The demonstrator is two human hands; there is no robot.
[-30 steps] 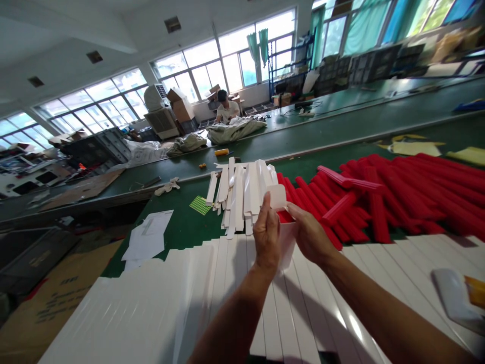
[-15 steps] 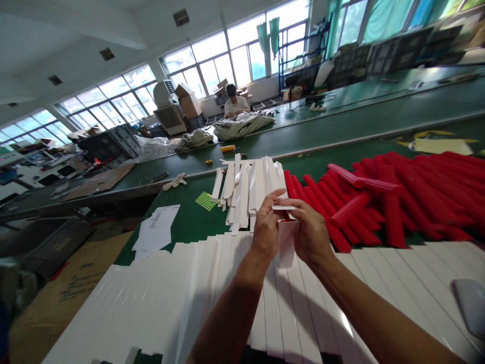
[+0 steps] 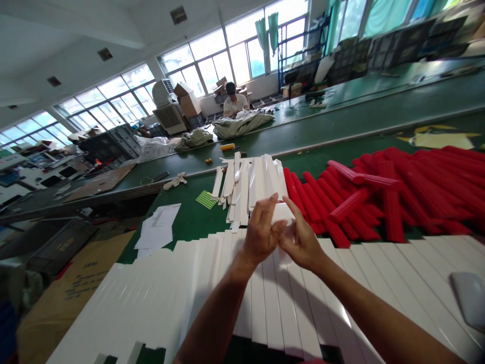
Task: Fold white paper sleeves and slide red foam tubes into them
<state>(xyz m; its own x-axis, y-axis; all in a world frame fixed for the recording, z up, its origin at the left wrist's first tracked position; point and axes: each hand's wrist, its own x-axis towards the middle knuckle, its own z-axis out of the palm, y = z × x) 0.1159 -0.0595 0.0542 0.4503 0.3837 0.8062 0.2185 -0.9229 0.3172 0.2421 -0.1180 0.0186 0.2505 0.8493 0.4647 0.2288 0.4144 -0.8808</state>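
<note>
- Left hand (image 3: 262, 232): closed on the left side of a white carton (image 3: 282, 212), its fingers extended upward along the edge and its thumb turned inward.
- Right hand (image 3: 303, 243): gripping the same carton from the right, index finger raised at the edge, thumb close to the left thumb.
- Carton position: between the two hands, above a row of long white flattened cartons (image 3: 267, 308). The end nearest the fingertips shows a pale, glossy panel; the remainder is largely hidden by the hands.
- Beyond the hands: a group of narrow white strips (image 3: 242, 189) lies on a green tabletop (image 3: 193, 222).
- Right of the strips: a large heap of red ribbed sticks (image 3: 394, 202), several lying crosswise on top.
- Left side: overlapping white sheets (image 3: 159, 226), a green checked card (image 3: 206, 200) and a pale glove (image 3: 175, 180).
- Right edge: a rounded white object (image 3: 470, 298) rests on the flattened cartons; type cannot be determined.
- Background: a co-worker (image 3: 235, 104) in a light top sits behind grey-green cloth (image 3: 244, 125).
</note>
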